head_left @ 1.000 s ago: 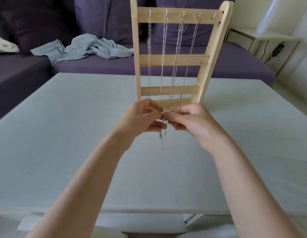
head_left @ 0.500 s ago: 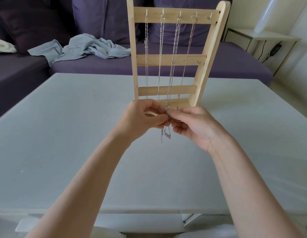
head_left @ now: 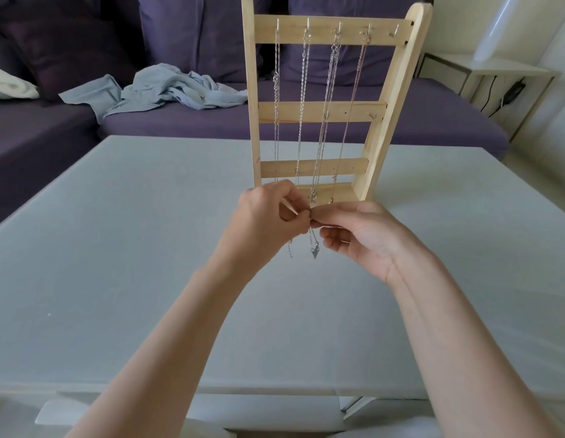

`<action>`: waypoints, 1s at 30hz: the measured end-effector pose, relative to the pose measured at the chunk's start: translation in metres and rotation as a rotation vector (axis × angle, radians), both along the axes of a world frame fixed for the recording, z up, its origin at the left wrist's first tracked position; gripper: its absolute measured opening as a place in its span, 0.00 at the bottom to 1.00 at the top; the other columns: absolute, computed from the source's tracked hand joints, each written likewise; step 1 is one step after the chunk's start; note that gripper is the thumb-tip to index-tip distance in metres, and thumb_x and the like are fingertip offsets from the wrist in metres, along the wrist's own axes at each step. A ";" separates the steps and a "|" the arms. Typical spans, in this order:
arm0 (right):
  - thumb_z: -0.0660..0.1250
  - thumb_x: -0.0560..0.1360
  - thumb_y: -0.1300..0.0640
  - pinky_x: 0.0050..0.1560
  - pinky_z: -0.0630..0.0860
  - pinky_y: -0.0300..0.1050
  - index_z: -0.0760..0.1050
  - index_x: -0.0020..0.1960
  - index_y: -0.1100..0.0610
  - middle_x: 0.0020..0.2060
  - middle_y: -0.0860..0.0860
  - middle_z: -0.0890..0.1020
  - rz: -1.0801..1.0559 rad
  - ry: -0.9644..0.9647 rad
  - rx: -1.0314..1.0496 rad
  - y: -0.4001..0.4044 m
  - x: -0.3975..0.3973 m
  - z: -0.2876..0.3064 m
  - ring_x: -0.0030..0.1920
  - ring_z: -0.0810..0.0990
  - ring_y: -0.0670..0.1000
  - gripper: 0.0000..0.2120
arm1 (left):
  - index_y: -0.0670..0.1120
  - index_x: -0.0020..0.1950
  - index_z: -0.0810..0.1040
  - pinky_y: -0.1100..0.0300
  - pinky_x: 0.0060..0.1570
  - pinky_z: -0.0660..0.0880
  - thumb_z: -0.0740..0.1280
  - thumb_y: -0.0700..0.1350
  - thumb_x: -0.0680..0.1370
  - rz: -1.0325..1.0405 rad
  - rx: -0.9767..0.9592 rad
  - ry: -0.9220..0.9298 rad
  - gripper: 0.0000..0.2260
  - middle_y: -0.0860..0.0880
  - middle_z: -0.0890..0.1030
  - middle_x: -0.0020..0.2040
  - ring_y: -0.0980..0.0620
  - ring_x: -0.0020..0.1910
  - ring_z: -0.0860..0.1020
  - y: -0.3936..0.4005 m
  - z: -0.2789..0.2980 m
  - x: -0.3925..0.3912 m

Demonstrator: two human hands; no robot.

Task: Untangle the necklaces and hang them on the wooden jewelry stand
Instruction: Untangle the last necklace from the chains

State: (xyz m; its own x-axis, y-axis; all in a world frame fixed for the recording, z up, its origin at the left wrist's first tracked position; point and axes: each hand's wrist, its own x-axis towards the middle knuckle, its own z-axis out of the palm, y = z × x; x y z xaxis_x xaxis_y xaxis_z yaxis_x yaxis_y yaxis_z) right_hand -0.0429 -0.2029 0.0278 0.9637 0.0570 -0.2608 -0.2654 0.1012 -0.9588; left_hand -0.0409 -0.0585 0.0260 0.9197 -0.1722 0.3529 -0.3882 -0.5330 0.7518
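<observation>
My left hand and right hand pinch one chain together before the stand on the bench. Likely untangling; next, separate it and reach the free hook.

One wooden jewelry stand with four crossbars stands on one worktop, four necklaces hang from its top bar's five hooks, two hands share one loose chain, and one blue cloth lies on one sofa.
</observation>
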 end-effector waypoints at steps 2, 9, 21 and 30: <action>0.70 0.70 0.65 0.34 0.74 0.37 0.81 0.37 0.60 0.33 0.53 0.82 0.029 0.003 -0.033 -0.002 -0.001 0.001 0.29 0.75 0.46 0.04 | 0.47 0.38 0.75 0.75 0.29 0.68 0.68 0.38 0.72 -0.005 0.039 -0.019 0.06 0.58 0.78 0.30 0.62 0.31 0.78 -0.001 -0.001 -0.001; 0.68 0.72 0.62 0.35 0.71 0.39 0.79 0.39 0.57 0.41 0.53 0.83 0.112 0.047 -0.049 -0.006 -0.004 0.007 0.38 0.81 0.50 0.04 | 0.49 0.36 0.74 0.73 0.32 0.71 0.66 0.37 0.73 -0.078 -0.052 0.138 0.09 0.56 0.80 0.29 0.63 0.27 0.77 -0.003 0.002 0.000; 0.64 0.73 0.62 0.32 0.70 0.36 0.78 0.39 0.60 0.30 0.51 0.81 0.281 0.015 0.069 -0.009 -0.007 0.012 0.33 0.78 0.45 0.06 | 0.36 0.41 0.76 0.66 0.39 0.76 0.61 0.33 0.77 -0.306 -0.404 0.413 0.07 0.45 0.78 0.39 0.53 0.35 0.79 0.005 0.006 0.000; 0.62 0.75 0.63 0.33 0.67 0.38 0.77 0.42 0.62 0.33 0.52 0.79 0.320 -0.003 -0.015 -0.012 -0.005 0.009 0.33 0.76 0.46 0.06 | 0.40 0.39 0.76 0.68 0.33 0.74 0.60 0.35 0.78 -0.262 -0.334 0.469 0.09 0.49 0.79 0.37 0.56 0.36 0.81 0.003 0.006 -0.003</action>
State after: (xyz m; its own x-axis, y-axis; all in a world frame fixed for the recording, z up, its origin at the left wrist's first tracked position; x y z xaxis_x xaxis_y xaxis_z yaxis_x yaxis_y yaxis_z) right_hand -0.0480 -0.2145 0.0363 0.8981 0.3539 -0.2612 -0.2788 -0.0011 -0.9603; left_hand -0.0435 -0.0555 0.0323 0.9317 -0.3631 -0.0043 -0.0627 -0.1725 0.9830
